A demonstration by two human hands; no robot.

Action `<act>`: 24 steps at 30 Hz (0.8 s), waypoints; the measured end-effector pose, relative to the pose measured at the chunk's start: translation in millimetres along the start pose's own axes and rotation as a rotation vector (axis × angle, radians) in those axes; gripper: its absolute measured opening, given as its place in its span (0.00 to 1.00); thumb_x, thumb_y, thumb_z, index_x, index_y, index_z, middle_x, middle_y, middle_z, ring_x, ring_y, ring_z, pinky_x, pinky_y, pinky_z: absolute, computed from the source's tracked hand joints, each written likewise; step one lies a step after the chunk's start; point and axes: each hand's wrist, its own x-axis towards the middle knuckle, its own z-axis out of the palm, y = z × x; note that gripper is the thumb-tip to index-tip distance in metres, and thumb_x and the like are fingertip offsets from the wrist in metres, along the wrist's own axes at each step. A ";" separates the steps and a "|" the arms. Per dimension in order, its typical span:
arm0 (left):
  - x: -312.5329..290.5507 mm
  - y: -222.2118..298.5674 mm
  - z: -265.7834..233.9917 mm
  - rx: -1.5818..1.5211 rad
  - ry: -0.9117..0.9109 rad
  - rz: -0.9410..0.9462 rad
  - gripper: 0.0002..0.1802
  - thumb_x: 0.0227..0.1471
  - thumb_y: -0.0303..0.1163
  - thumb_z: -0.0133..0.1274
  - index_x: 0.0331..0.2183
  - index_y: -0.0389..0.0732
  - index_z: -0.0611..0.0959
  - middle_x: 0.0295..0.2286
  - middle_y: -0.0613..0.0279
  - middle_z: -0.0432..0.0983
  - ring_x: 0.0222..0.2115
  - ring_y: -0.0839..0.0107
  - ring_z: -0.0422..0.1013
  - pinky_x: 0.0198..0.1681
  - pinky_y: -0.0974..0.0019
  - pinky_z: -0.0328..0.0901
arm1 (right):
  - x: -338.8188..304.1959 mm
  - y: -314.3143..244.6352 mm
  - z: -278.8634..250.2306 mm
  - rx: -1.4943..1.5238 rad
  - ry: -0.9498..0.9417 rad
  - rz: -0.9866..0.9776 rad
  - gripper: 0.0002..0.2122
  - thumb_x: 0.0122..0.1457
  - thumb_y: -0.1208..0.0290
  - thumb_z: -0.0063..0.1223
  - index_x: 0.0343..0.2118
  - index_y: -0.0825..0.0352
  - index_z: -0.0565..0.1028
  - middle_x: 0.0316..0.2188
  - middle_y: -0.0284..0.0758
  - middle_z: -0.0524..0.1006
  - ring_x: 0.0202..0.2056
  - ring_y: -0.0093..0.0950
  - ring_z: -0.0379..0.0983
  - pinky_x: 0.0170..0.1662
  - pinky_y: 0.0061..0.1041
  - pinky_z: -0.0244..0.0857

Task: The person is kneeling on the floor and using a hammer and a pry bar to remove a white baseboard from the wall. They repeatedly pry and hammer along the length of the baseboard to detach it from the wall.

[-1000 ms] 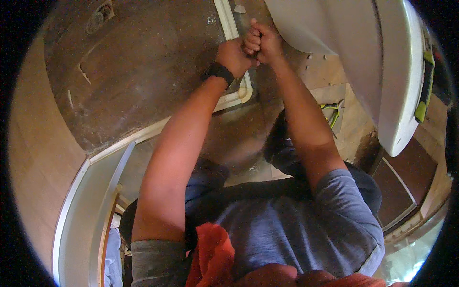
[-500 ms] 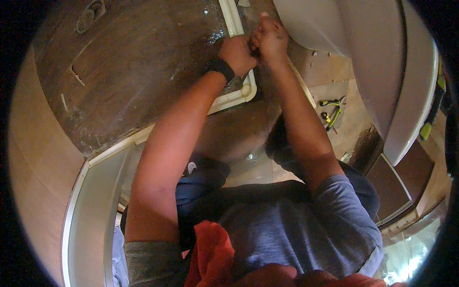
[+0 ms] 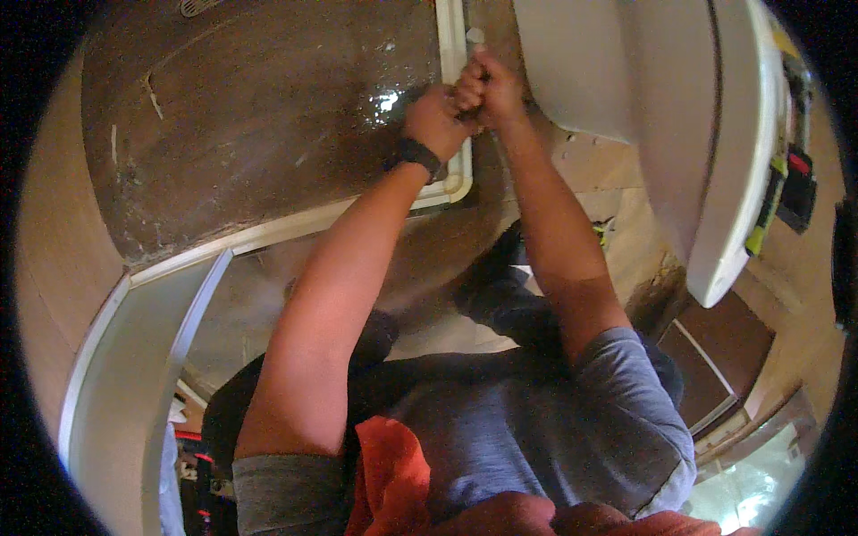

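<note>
My left hand (image 3: pixel 436 123), with a dark band at its wrist, is closed over the cream-white rail (image 3: pixel 457 165) near its rounded corner. Against it, my right hand (image 3: pixel 497 91) is also closed, its thumb pointing away from me. Whatever sits between the fingers is hidden; I cannot make it out. Just past the right thumb lies a small whitish piece (image 3: pixel 475 36). The rail borders a brown, wet-looking floor panel (image 3: pixel 268 116) on the left.
A large white curved fixture (image 3: pixel 590 67) stands to the right, with tools (image 3: pixel 786 179) on its far side. Green-handled pliers (image 3: pixel 600 234) lie partly behind my right forearm. At lower left is a frosted panel (image 3: pixel 134 330). A floor drain (image 3: pixel 195 7) shows at the top edge.
The view has shifted, so the drain sits higher and more tools show on the white fixture. My right forearm now covers most of the pliers. Both hands stay together at the rail.
</note>
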 end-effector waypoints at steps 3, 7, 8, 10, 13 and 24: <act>7.1 -23.1 -8.6 0.060 -0.032 -0.215 0.23 0.41 0.40 0.67 0.40 0.40 0.82 0.37 0.47 0.81 0.40 0.48 0.77 0.45 0.52 0.71 | 4.7 8.1 50.8 -0.237 0.110 -0.037 0.18 0.65 0.54 0.48 0.22 0.62 0.67 0.15 0.32 0.65 0.15 0.28 0.59 0.21 0.30 0.57; 9.9 -61.7 -20.5 -0.035 0.079 -0.257 0.27 0.43 0.42 0.66 0.45 0.41 0.80 0.40 0.48 0.81 0.43 0.48 0.77 0.47 0.52 0.70 | 31.4 41.5 98.2 -0.968 0.427 -0.341 0.23 0.60 0.48 0.52 0.33 0.70 0.77 0.26 0.41 0.79 0.30 0.35 0.75 0.38 0.35 0.69; 5.6 -65.5 -23.7 -0.087 0.119 -0.282 0.28 0.44 0.43 0.66 0.46 0.41 0.79 0.41 0.48 0.81 0.44 0.48 0.77 0.47 0.52 0.70 | 30.0 41.5 105.2 -1.070 0.406 -0.330 0.25 0.60 0.46 0.51 0.34 0.70 0.78 0.27 0.42 0.80 0.31 0.35 0.76 0.40 0.35 0.69; -4.2 -60.6 -25.9 -0.078 0.208 -0.380 0.32 0.45 0.43 0.66 0.50 0.40 0.75 0.42 0.48 0.81 0.45 0.48 0.76 0.49 0.53 0.70 | 29.8 45.1 124.0 -1.262 0.359 -0.307 0.27 0.60 0.43 0.50 0.36 0.70 0.80 0.28 0.43 0.81 0.34 0.36 0.78 0.44 0.37 0.69; -31.8 -89.5 -23.4 0.025 0.143 -0.300 0.33 0.44 0.44 0.67 0.49 0.39 0.76 0.43 0.47 0.80 0.47 0.50 0.75 0.50 0.52 0.70 | 21.7 26.8 139.1 -1.429 -0.128 -0.017 0.30 0.60 0.39 0.48 0.38 0.69 0.80 0.27 0.41 0.81 0.33 0.34 0.78 0.42 0.35 0.69; -126.3 -57.7 -10.4 0.422 -0.074 -0.203 0.23 0.47 0.53 0.60 0.41 0.50 0.86 0.41 0.50 0.78 0.46 0.50 0.72 0.52 0.49 0.66 | 60.1 16.8 140.8 -1.067 -0.327 0.233 0.27 0.59 0.39 0.53 0.31 0.65 0.74 0.19 0.35 0.74 0.21 0.27 0.71 0.26 0.29 0.65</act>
